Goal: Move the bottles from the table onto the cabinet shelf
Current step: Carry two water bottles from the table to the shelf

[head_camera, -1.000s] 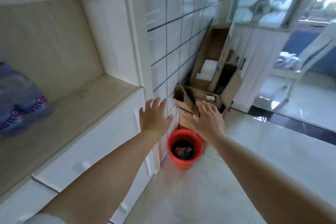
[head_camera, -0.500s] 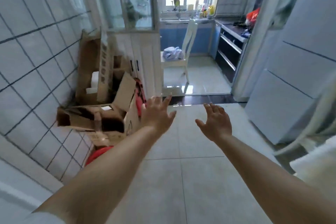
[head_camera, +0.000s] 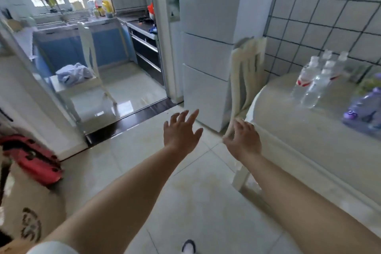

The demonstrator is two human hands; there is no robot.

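Several clear water bottles (head_camera: pixel 316 82) with white caps stand together on the white table (head_camera: pixel 292 130) at the right, near the tiled wall. A purple wrapped pack of bottles (head_camera: pixel 362 113) lies on the table's right side. My left hand (head_camera: pixel 181 132) is held out over the floor, fingers spread, holding nothing. My right hand (head_camera: pixel 243 140) hovers at the table's near-left edge with fingers relaxed and empty. Both hands are well short of the bottles. The cabinet shelf is out of view.
A white fridge (head_camera: pixel 208 47) stands beyond the hands, with a cream chair back (head_camera: pixel 247 76) between it and the table. A doorway leads to a kitchen with a white chair (head_camera: pixel 86 80). A red object (head_camera: pixel 33 159) and a cardboard box (head_camera: pixel 31 222) lie at the left.
The view has swung right, away from the cabinet shelf and its bottle pack, past the boxes and doorway, until the table with bottles appears. Both hands stay outstretched and empty.
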